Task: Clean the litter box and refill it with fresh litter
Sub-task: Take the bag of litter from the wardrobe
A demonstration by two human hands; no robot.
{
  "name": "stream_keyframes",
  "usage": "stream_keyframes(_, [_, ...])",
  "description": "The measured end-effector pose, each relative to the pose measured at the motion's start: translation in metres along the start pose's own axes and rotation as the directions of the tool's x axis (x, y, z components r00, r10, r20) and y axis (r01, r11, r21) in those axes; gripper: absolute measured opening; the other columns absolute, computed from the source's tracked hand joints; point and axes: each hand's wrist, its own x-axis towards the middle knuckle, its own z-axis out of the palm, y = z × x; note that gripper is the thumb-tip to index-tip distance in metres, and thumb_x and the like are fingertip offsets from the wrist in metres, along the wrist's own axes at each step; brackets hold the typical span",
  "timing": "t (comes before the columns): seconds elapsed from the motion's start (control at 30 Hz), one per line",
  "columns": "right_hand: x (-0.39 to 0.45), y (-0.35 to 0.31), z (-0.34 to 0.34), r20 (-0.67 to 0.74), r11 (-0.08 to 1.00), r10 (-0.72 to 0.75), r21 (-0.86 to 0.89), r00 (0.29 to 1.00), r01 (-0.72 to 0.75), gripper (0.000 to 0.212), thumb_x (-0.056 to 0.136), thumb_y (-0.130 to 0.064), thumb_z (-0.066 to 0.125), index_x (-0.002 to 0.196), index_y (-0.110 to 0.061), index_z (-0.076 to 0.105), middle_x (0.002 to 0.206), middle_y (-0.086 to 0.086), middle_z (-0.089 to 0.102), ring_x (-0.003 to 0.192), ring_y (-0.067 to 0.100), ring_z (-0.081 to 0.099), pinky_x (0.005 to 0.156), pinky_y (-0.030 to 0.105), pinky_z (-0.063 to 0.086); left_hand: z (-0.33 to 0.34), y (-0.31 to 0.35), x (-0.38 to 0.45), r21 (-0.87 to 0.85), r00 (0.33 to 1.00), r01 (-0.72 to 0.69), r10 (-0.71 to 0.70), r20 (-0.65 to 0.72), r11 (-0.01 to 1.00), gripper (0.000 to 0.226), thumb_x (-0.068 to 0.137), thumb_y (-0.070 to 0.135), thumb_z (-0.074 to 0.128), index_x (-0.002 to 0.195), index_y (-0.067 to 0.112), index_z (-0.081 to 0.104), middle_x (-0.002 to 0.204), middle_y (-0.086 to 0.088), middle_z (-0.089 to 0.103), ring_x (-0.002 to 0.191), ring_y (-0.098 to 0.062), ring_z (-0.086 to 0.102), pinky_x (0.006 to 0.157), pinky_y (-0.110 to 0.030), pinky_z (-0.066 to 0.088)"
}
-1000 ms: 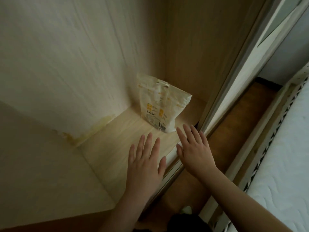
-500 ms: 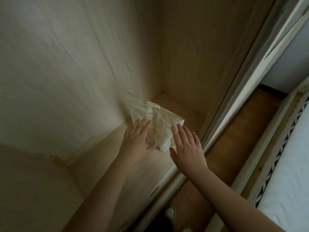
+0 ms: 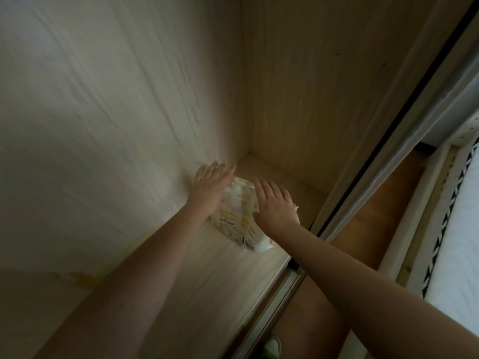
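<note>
A white bag with yellow print [image 3: 239,216], likely the litter, stands on the pale wooden floor of an open wardrobe [image 3: 197,281], near the back wall. My left hand [image 3: 211,189] lies flat along the bag's left side with its fingers straight. On the bag's right side my right hand [image 3: 276,203] rests, its fingers also straight. The two hands flank the bag and cover its top. No litter box is in view.
The wardrobe's back wall [image 3: 103,125] and side panel [image 3: 311,86] close in the corner. A sliding door track [image 3: 293,273] runs along the front edge. Beyond it are a brown wooden floor [image 3: 363,229] and a white mattress [image 3: 461,242] at the right.
Both arms have stretched further into the wardrobe. The hands went from hovering short of the bag to lying against its two sides, and the view has come closer.
</note>
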Motion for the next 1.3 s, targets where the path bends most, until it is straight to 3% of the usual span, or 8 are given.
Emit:
stream_keyframes(0.17, [0.017,-0.019,0.005,0.156,0.961,0.122,0.228,0.980,-0.156,0.084,0.095,-0.028,0.050,0.152,-0.018,-0.010,0.158,0.009,0.018,0.140,0.030,0.030,0.114,0.046,0.022,0.000,-0.014,-0.005,0.017,0.994,-0.103,0.103,-0.031,0.995,0.078,0.075,0.022,0.074,0.145,0.023,0.039,0.131,-0.004,0.050,0.129,-0.026,0.041,0.117,-0.047,0.010])
stream_keyframes(0.23, [0.016,-0.025,0.011,0.159,0.966,0.153,0.182,0.975,-0.181,0.078,0.096,-0.024,0.048,0.152,-0.016,-0.006,0.152,0.011,0.032,0.133,0.031,0.040,0.109,0.045,0.030,0.003,-0.019,-0.008,0.004,0.987,-0.132,0.132,-0.094,0.991,0.077,0.069,0.017,0.078,0.140,0.021,0.048,0.117,-0.005,0.058,0.116,-0.028,0.051,0.115,-0.050,0.018])
stream_keyframes(0.4, [0.013,-0.032,0.012,0.117,0.997,0.081,-0.018,0.990,-0.079,0.034,0.091,-0.006,0.043,0.124,-0.014,0.049,0.115,0.006,0.063,0.104,0.026,0.059,0.088,0.036,0.041,0.011,-0.025,-0.025,-0.019,0.972,-0.161,0.155,-0.177,0.987,0.068,0.066,0.013,0.079,0.130,0.018,0.057,0.096,-0.002,0.067,0.091,-0.028,0.062,0.096,-0.048,0.043])
stream_keyframes(0.67, [-0.028,-0.033,0.007,0.146,0.996,0.069,0.051,0.987,-0.077,0.029,0.087,0.000,0.044,0.109,-0.014,0.056,0.084,0.003,0.058,0.074,0.025,0.055,0.064,0.031,0.033,0.029,-0.036,-0.046,0.002,0.962,-0.138,0.134,-0.237,0.990,0.022,0.064,0.025,0.085,0.076,0.018,0.068,0.067,0.003,0.063,0.069,-0.025,0.061,0.073,-0.037,0.044])
stream_keyframes(0.8, [-0.048,-0.025,0.013,0.115,0.989,0.102,0.091,0.988,-0.113,0.033,0.090,-0.001,0.040,0.113,-0.017,0.057,0.093,0.003,0.064,0.075,0.024,0.057,0.063,0.030,0.033,0.028,-0.026,-0.056,0.017,0.940,-0.182,0.179,-0.291,0.983,0.013,0.078,0.027,0.058,0.072,0.018,0.066,0.063,0.002,0.061,0.064,-0.026,0.061,0.067,-0.036,0.042])
stream_keyframes(0.93, [-0.076,-0.006,0.015,0.099,0.982,0.154,0.097,0.983,-0.163,0.031,0.090,-0.001,0.043,0.110,-0.020,0.057,0.089,0.000,0.064,0.068,0.021,0.053,0.059,0.030,0.033,0.019,-0.002,-0.062,0.012,0.928,-0.237,0.230,-0.293,0.971,0.014,0.071,0.016,0.077,0.075,0.017,0.063,0.068,0.001,0.062,0.067,-0.027,0.061,0.068,-0.038,0.041])
stream_keyframes(1.13, [-0.129,0.026,0.002,0.065,0.956,0.247,0.144,0.967,-0.254,0.022,0.095,-0.013,0.046,0.111,-0.024,0.054,0.089,-0.004,0.063,0.074,0.020,0.062,0.066,0.035,0.054,-0.005,0.052,-0.067,-0.034,0.870,-0.360,0.322,-0.372,0.932,0.024,0.062,-0.003,0.073,0.076,0.015,0.065,0.071,0.001,0.063,0.069,-0.025,0.060,0.079,-0.036,0.035])
stream_keyframes(1.3, [-0.198,0.059,-0.007,0.042,0.926,0.338,0.166,0.940,-0.340,0.016,0.095,-0.021,0.048,0.108,-0.027,0.054,0.091,-0.005,0.063,0.078,0.019,0.061,0.061,0.029,0.040,-0.026,0.119,-0.066,-0.068,0.789,-0.541,0.478,-0.386,0.838,0.030,0.055,-0.003,0.078,0.073,0.015,0.063,0.071,0.003,0.064,0.070,-0.023,0.063,0.086,-0.036,0.035])
